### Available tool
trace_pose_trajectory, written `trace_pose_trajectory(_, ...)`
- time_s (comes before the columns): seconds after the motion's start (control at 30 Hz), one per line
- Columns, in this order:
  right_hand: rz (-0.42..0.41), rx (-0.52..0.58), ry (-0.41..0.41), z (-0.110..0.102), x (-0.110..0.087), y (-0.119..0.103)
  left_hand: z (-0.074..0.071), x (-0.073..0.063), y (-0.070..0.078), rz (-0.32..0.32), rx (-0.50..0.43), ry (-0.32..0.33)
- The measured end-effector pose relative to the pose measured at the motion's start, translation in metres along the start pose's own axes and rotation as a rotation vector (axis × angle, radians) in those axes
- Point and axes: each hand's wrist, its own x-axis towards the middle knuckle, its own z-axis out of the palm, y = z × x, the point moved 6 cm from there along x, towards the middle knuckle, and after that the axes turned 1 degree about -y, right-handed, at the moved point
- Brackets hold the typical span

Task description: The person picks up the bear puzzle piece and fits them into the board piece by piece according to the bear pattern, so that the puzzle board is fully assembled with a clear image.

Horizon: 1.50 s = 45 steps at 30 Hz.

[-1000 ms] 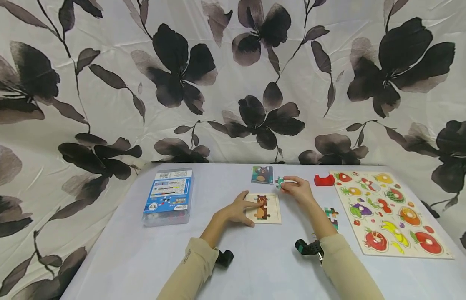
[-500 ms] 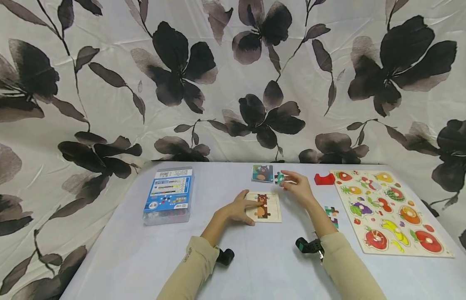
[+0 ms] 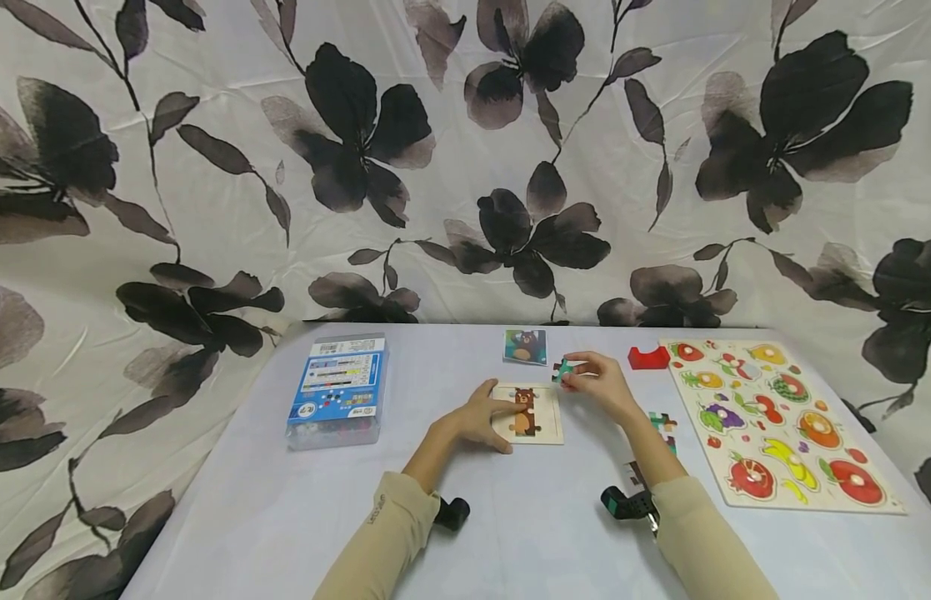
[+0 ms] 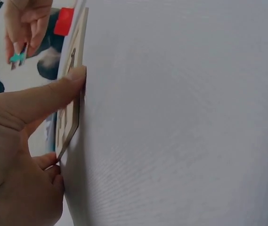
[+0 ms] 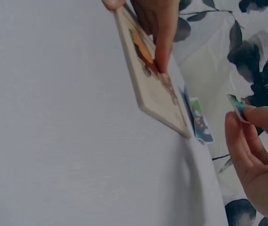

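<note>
A small wooden puzzle board [image 3: 549,418] lies mid-table, with joined bear pieces [image 3: 523,423] forming a brown strip in its tray. My left hand [image 3: 476,419] steadies the board at its left side. Its thumb [image 4: 70,82] is on the near edge, and its index finger [image 5: 163,49] presses the bear pieces. Just beyond the board's far right corner, my right hand [image 3: 602,385] pinches a green puzzle piece [image 3: 561,370] between thumb and fingertips. The right wrist view shows this piece raised clear of the board. Behind the board lies a bear picture card [image 3: 525,347].
More loose puzzle pieces [image 3: 663,423] lie beside the right forearm, partly hidden by it. A large fruit puzzle board [image 3: 716,450] is at the right, with a red notched block [image 3: 648,358] near its far corner. A clear box with a blue label [image 3: 336,392] stands left.
The right hand went slightly away from me beside the card, then came back nearer the board with the green piece, which has turned in its fingers. The left hand stays put.
</note>
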Motion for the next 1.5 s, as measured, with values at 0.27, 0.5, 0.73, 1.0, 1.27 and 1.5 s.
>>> trace_pose_trajectory(0.27, -0.073, -0.160, -0.172, 0.019, -0.017, 0.006, 0.003, 0.003, 0.001, 0.037, 0.043, 0.138)
trace_pose_trajectory(0.5, -0.130, -0.324, -0.258, 0.035, -0.025, 0.012, 0.005, 0.003, 0.006, 0.033, 0.114, 0.192)
trace_pose_trajectory(0.73, -0.171, -0.496, -0.295, 0.045, -0.029, 0.008, 0.005, 0.002, 0.007, 0.005, 0.107, 0.190)
trace_pose_trajectory(1.0, -0.201, -0.613, -0.335, 0.050, -0.030, 0.003, 0.005, 0.003, 0.005, -0.015, 0.079, 0.185)
trace_pose_trajectory(1.27, -0.275, -0.654, -0.352, 0.055, -0.032, -0.002, 0.006, 0.002, 0.006, 0.000, 0.073, 0.196)
trace_pose_trajectory(1.5, -0.383, -0.725, -0.336, 0.059, -0.037, -0.003, 0.007, 0.002, 0.006, -0.002, 0.055, 0.208)
